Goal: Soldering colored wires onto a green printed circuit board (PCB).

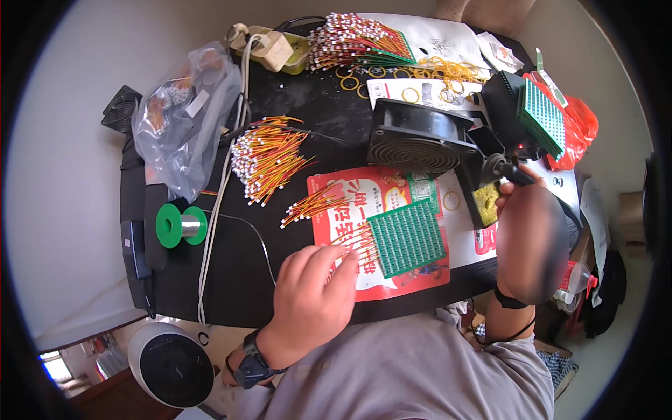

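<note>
Partly blurred right hand (530, 231) gripping soldering iron (505, 169), left hand (313, 287) pinching wires (358, 241) unclear.

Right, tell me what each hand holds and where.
Right hand grips a soldering iron by its handle. Left hand presses wire leads at the green board.

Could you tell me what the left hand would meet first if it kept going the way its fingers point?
The left hand points up and right; its fingertips already sit at the red and yellow wires, so those come first, then probably the green board.
</note>
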The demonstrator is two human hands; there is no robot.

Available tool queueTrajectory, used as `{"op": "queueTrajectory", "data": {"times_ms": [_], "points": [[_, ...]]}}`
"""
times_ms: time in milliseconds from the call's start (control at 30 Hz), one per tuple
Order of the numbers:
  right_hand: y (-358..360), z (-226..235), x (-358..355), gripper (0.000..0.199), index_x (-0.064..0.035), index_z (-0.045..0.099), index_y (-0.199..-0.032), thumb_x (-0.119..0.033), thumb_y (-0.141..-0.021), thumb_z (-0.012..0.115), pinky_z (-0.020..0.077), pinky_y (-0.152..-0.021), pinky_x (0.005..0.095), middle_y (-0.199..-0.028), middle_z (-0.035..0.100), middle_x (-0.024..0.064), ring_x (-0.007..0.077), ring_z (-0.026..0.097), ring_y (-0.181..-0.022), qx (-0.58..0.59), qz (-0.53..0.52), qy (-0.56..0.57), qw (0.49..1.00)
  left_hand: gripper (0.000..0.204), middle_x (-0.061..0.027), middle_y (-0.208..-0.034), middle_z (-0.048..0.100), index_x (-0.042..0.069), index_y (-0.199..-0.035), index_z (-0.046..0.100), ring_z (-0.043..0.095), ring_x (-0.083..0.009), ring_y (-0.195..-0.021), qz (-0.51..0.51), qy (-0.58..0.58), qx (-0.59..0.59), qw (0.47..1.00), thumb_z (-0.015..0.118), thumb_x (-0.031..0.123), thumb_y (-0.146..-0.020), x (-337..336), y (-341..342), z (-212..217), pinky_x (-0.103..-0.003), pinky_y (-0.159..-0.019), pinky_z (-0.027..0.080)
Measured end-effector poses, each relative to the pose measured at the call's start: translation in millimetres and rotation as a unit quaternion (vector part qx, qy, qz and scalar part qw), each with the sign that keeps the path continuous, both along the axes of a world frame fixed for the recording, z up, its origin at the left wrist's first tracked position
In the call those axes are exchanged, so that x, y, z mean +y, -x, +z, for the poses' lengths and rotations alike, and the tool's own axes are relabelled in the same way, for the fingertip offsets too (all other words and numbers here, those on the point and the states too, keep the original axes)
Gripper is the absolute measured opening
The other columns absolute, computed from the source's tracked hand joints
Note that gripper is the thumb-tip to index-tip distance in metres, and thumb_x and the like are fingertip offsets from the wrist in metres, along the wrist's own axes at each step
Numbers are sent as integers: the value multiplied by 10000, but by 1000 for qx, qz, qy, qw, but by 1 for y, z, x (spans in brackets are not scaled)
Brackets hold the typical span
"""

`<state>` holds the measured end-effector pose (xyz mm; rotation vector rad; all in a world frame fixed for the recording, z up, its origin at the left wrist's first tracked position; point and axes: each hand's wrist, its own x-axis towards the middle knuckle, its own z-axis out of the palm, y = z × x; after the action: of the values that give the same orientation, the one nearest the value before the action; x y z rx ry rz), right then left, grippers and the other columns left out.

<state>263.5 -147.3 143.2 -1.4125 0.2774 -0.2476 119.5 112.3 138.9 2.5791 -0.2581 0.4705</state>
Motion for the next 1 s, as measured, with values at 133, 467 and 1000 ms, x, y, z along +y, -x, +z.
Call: {"op": "queueTrajectory", "data": {"times_ms": [133,467,1000], "points": [[1,11,-37,252,18,598,-1105,-216,-1046,526,293,-480,214,-727,547,8,52,400,-543,-112,0,26,993,583,-179,-1220,563,2,-1224,611,552,-346,-1079,-66,-37,102,992,805,231,-724,-11,-22,2,-477,-912,445],[8,-11,-43,315,-5,590,-1181,-3,-875,666,521,-681,394,-895,625,175,311,623,-767,-409,88,440,795,872,-221,-1316,487,48,-1381,518,479,-400,-1169,-98,-73,148,981,866,350,-641,-17,-39,-8,-527,-992,393],[24,-17,-44,347,73,523,-1229,-175,-993,576,432,-683,245,-928,602,127,135,533,-764,-279,-17,131,951,711,-214,-1344,515,49,-1333,572,506,-404,-1182,-49,-34,110,992,821,250,-698,-4,-41,7,-504,-1004,401]]}}
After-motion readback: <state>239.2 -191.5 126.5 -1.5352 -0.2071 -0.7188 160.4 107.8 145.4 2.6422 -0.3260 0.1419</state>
